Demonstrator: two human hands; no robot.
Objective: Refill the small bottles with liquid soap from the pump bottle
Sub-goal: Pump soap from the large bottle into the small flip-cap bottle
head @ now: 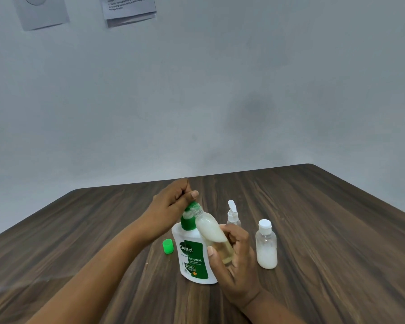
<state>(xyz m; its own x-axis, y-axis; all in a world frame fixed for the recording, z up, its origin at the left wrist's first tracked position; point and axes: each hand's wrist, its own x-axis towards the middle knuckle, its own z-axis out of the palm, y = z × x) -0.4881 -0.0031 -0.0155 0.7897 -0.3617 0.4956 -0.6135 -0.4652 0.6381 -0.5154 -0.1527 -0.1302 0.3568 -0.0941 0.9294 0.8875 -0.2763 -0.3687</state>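
Observation:
A white pump bottle (193, 258) with a green label stands on the wooden table (325, 230). My left hand (171, 204) sits on its green pump head (188, 215), fingers curled over the top. My right hand (234, 258) grips a small clear bottle (212, 230), uncapped and tilted left, its open neck at the pump spout; white soap lies inside it. A loose green cap (168, 246) stands left of the pump bottle.
A small clear bottle with a white flip cap (266, 245), partly filled with white liquid, stands at the right. A small spray bottle (233, 215) stands behind my right hand. A wall with paper notices rises behind the table's far edge.

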